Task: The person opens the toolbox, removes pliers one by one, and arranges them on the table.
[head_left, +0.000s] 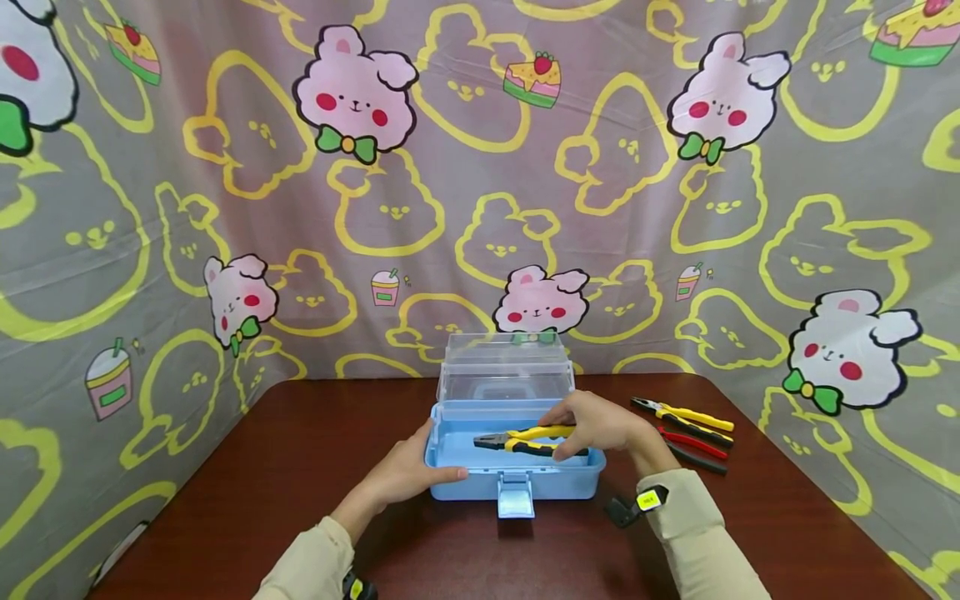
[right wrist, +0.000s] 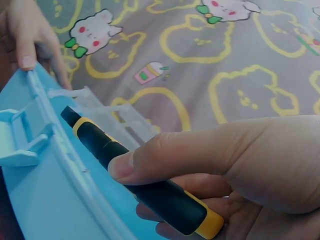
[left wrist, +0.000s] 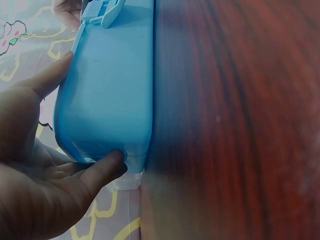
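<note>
A light-blue toolbox (head_left: 468,485) stands on the table with its clear lid (head_left: 506,379) raised at the back. At its left end my left hand (head_left: 401,468) grips the wall, thumb on the front rim and the other fingers along the side (left wrist: 100,172). My right hand (head_left: 600,423) holds combination pliers (head_left: 491,442) by their yellow-and-black handles, thumb on one handle (right wrist: 175,207). The pliers are over the box opening, jaws pointing left. Whether they touch the box floor I cannot tell. A front latch (head_left: 515,496) hangs down.
To the right of the box lie yellow-and-black pliers (head_left: 686,418) and, nearer, a tool with one red and one black handle (head_left: 697,443), its head hidden by my right hand and arm. A patterned curtain (head_left: 480,183) hangs behind the dark red-brown table (head_left: 322,433).
</note>
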The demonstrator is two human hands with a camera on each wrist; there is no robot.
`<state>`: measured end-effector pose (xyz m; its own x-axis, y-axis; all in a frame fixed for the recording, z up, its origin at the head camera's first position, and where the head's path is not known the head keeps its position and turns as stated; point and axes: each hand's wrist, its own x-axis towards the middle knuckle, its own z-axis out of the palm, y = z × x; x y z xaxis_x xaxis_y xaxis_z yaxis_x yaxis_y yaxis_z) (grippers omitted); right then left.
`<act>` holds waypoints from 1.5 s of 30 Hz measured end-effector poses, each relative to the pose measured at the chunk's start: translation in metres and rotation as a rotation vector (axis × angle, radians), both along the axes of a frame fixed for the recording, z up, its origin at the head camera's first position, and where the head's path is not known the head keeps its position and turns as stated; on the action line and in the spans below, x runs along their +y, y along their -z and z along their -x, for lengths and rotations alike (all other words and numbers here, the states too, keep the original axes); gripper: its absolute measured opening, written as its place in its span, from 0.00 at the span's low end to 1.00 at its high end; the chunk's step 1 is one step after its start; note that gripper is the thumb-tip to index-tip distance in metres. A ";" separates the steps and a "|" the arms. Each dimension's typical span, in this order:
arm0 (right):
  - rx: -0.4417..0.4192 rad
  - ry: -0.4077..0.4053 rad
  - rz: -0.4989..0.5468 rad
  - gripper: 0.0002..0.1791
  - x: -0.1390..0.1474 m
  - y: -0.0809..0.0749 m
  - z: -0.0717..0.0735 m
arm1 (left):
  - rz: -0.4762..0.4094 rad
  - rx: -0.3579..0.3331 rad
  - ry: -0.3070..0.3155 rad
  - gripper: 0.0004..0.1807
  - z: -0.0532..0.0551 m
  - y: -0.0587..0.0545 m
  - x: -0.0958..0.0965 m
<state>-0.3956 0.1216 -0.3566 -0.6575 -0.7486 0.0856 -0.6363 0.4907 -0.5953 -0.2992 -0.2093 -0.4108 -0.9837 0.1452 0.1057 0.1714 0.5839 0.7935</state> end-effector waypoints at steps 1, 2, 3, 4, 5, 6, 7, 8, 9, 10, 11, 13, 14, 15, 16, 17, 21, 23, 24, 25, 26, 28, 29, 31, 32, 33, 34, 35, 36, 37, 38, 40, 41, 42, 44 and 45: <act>0.007 -0.003 0.004 0.27 0.003 -0.001 0.000 | -0.001 0.001 0.001 0.64 0.000 0.000 0.000; 0.014 -0.004 0.012 0.27 0.006 -0.001 0.000 | -0.001 0.002 0.003 0.64 0.000 0.000 0.000; 0.019 -0.001 0.019 0.27 0.009 -0.002 0.000 | -0.001 0.003 0.004 0.64 0.000 0.000 0.000; 0.029 0.000 0.024 0.28 0.012 -0.002 0.001 | 0.000 0.003 0.006 0.64 0.001 0.001 -0.001; 0.034 0.006 0.029 0.28 0.014 -0.002 0.001 | -0.001 0.003 0.009 0.64 0.001 0.001 -0.001; 0.036 0.012 0.033 0.28 0.017 -0.002 0.001 | 0.000 0.003 0.008 0.64 0.001 0.001 -0.001; 0.037 0.015 0.039 0.28 0.020 -0.003 0.000 | 0.004 0.005 0.010 0.64 0.001 0.002 -0.001; 0.037 0.018 0.045 0.28 0.023 -0.003 0.000 | 0.005 0.003 0.013 0.64 0.001 0.002 -0.001; 0.040 0.025 0.047 0.29 0.026 -0.003 0.000 | 0.004 0.001 0.016 0.64 0.001 0.002 -0.001; 0.044 0.031 0.049 0.29 0.030 -0.003 -0.001 | 0.001 0.000 0.023 0.64 0.001 0.003 0.000; 0.052 0.039 0.050 0.29 0.033 -0.003 -0.002 | -0.001 0.003 0.028 0.64 0.002 0.003 0.000; 0.066 0.050 0.052 0.30 0.040 -0.004 -0.004 | 0.003 0.008 0.037 0.64 0.002 0.004 0.001; 0.069 0.057 0.056 0.30 0.043 -0.003 -0.004 | -0.002 0.005 0.038 0.64 0.002 0.004 0.002; 0.073 0.069 0.055 0.30 0.046 -0.003 -0.005 | -0.003 0.004 0.037 0.64 0.002 0.003 0.002; 0.073 0.080 0.058 0.30 0.049 -0.003 -0.005 | -0.008 0.002 0.037 0.64 0.002 0.003 0.002; 0.074 0.093 0.059 0.31 0.051 -0.002 -0.006 | -0.012 0.001 0.038 0.64 0.001 0.003 0.002; 0.065 0.165 0.082 0.32 0.063 0.000 -0.008 | -0.034 -0.006 0.043 0.65 0.001 0.001 0.001; 0.070 0.196 0.097 0.33 0.070 0.001 -0.009 | -0.034 -0.002 0.047 0.65 0.001 0.000 0.001; 0.068 0.208 0.106 0.33 0.074 0.000 -0.010 | -0.030 0.000 0.045 0.65 0.002 0.000 0.001; 0.063 0.219 0.116 0.33 0.077 0.000 -0.011 | -0.027 0.001 0.044 0.65 0.002 0.000 0.001; 0.062 0.229 0.120 0.33 0.081 0.000 -0.012 | -0.026 0.000 0.044 0.64 0.002 -0.001 0.002; 0.072 0.246 0.118 0.33 0.089 0.000 -0.014 | -0.023 0.001 0.043 0.65 0.002 -0.001 0.002; 0.070 0.251 0.120 0.33 0.094 0.001 -0.015 | -0.023 0.000 0.043 0.65 0.002 0.000 0.002; 0.074 0.263 0.127 0.33 0.102 0.002 -0.016 | -0.023 -0.003 0.041 0.65 0.002 0.000 0.002; 0.077 0.264 0.134 0.33 0.107 0.003 -0.017 | -0.023 -0.004 0.038 0.65 0.002 0.000 0.002; 0.080 0.265 0.143 0.32 0.111 0.005 -0.018 | -0.018 -0.004 0.032 0.65 0.002 0.001 0.002; 0.079 0.271 0.155 0.32 0.116 0.006 -0.018 | -0.011 -0.004 0.024 0.65 0.002 0.001 0.002; 0.080 0.281 0.163 0.32 0.120 0.007 -0.019 | -0.005 -0.005 0.016 0.66 0.001 0.001 0.002; 0.081 0.294 0.170 0.32 0.124 0.009 -0.019 | 0.001 -0.007 0.006 0.66 0.001 0.001 0.001; 0.077 0.307 0.177 0.32 0.128 0.010 -0.019 | 0.002 -0.008 0.000 0.66 0.001 0.002 0.001; 0.078 0.313 0.181 0.33 0.132 0.010 -0.020 | 0.000 -0.009 -0.005 0.66 0.002 0.003 0.000; 0.076 0.356 0.174 0.33 0.139 0.012 -0.020 | -0.003 -0.009 -0.009 0.66 0.002 0.004 -0.001; 0.075 0.372 0.171 0.34 0.143 0.013 -0.021 | -0.010 -0.008 -0.006 0.66 0.002 0.004 -0.001; 0.070 0.383 0.170 0.34 0.146 0.014 -0.021 | -0.018 -0.006 0.000 0.66 0.003 0.005 -0.002; 0.058 0.404 0.163 0.35 0.153 0.017 -0.023 | -0.025 0.001 0.009 0.65 0.003 0.005 -0.003; 0.052 0.418 0.160 0.36 0.157 0.019 -0.023 | -0.024 0.004 0.012 0.64 0.004 0.005 -0.003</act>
